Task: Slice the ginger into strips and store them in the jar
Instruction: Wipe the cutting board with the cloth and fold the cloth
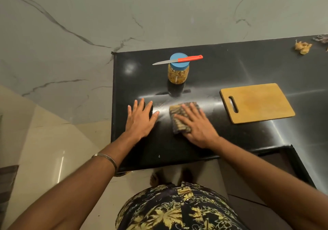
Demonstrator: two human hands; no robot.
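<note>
Standing by the black worktop [230,66] here. Over on the left, the person's left hand [141,119] lies flat on the surface, fingers straight and spread, holding nothing. There's a thin metal bangle [104,158] on that wrist.

A bit further back and just right of that hand stands the jar [178,73], upright, blue lid [179,61] on, and packed with yellowish ginger strips [177,75] you can see through the clear side. A knife [178,60] with a red handle is lying across the top of the lid, blade sticking out to the left, handle to the right.

Next along, the right hand [195,123] is pressing flat on a folded patterned cloth [179,119], fingers straight on top of it, not really gripping. The cloth sits on the worktop between the two hands, nearer the front edge than the jar.

Right of that is a wooden cutting board [259,102], bare, with its handle slot facing the hands, well apart from the jar. Way off at the far right corner there's a small pile of ginger scraps [302,47], looks like peel but hard to tell.
</note>
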